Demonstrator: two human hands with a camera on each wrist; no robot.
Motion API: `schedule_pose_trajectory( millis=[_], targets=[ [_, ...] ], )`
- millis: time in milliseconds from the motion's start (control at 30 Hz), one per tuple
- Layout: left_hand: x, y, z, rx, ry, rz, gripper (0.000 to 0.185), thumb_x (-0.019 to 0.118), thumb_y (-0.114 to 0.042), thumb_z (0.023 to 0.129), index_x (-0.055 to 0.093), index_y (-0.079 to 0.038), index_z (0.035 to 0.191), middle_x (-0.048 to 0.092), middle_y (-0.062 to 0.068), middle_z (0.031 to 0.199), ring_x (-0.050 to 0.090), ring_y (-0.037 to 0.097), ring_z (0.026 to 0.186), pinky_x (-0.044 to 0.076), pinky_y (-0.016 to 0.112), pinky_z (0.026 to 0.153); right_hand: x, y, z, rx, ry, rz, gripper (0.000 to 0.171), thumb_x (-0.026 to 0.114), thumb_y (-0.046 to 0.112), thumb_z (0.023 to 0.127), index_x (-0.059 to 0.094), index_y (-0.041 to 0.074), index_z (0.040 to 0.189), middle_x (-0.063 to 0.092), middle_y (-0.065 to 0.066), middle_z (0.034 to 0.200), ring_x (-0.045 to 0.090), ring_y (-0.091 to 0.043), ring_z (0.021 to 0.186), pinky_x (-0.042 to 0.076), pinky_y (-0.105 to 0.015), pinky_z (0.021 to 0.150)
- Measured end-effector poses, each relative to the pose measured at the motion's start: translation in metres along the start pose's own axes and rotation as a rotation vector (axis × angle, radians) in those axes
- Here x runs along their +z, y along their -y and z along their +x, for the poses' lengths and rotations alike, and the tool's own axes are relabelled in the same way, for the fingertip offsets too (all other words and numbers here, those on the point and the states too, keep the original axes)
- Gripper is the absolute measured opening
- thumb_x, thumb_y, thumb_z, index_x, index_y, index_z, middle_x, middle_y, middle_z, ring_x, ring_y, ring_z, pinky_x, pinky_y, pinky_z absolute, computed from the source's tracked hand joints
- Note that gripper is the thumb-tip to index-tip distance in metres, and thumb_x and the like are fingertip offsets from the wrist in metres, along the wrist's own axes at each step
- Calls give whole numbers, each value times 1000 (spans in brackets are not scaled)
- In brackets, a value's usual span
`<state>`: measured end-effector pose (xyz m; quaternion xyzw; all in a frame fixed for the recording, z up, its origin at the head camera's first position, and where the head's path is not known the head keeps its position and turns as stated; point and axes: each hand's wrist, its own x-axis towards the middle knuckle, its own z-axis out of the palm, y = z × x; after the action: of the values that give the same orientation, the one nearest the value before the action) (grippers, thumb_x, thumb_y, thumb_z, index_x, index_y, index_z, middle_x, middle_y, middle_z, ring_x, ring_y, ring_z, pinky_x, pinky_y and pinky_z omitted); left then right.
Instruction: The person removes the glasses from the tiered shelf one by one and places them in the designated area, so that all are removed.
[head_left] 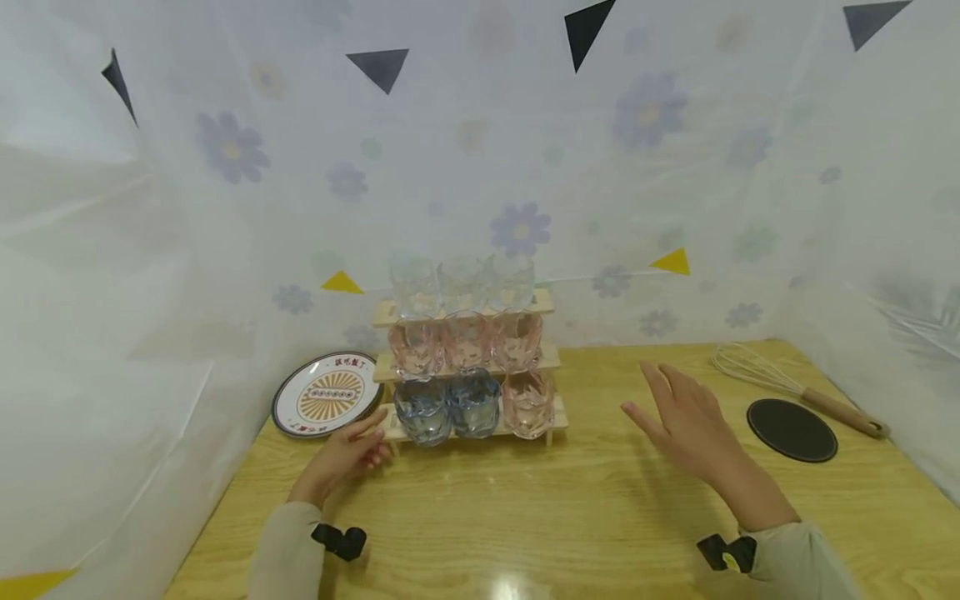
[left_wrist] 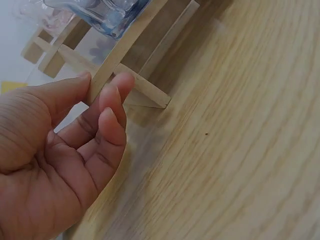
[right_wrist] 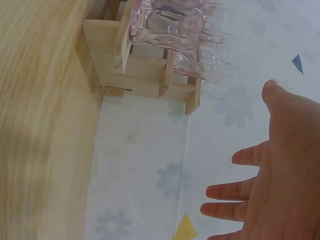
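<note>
A three-tier wooden rack [head_left: 551, 357] holds glass cups in rows. Clear cups [head_left: 463, 283] fill the top tier and pink cups [head_left: 467, 340] the middle one. On the bottom tier are two blue cups [head_left: 476, 403] and one pink cup [head_left: 527, 405] at the right. My left hand [head_left: 348, 454] pinches the left end of the bottom shelf [left_wrist: 127, 47] between thumb and fingers; the left wrist view shows this up close. To the right of the rack, my right hand [head_left: 686, 425] hovers over the table with fingers spread, holding nothing.
Left of the rack lies a patterned plate [head_left: 288, 408], stacked on another. A whisk [head_left: 832, 404] and a round black coaster [head_left: 792, 430] lie on the right of the wooden table [head_left: 480, 517]. A flowered white sheet [head_left: 450, 167] hangs behind and at both sides.
</note>
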<state>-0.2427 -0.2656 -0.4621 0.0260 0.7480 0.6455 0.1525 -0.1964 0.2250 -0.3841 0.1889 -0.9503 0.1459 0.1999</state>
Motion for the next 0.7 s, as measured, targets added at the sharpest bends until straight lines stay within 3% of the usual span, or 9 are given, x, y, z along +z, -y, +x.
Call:
schedule_pose_trajectory(
  millis=[133,333,700],
  targets=[
    [-1,2,4,-33,-12,-67,57,55,-17,97,30,-9,148,69,1,75,57,6,63,48,17,58,-7,4,17,-44,-16,46,68,59,34,94,31,-5,143,46,-30,129,44,-47,115,36,-63,90],
    [0,1,4,-75,-19,-86,59,57,-19,96,31,-11,148,69,-1,75,56,4,62,47,16,57,-16,12,50,8,101,228,72,48,40,99,18,-1,149,33,-29,143,30,-47,130,28,-62,100],
    [-1,-1,5,-105,-32,-92,59,58,-20,95,32,-13,148,69,1,76,56,4,61,47,16,57,-7,16,120,-48,92,389,70,46,40,99,20,-2,149,35,-27,142,33,-41,131,28,-59,103]
  ],
)
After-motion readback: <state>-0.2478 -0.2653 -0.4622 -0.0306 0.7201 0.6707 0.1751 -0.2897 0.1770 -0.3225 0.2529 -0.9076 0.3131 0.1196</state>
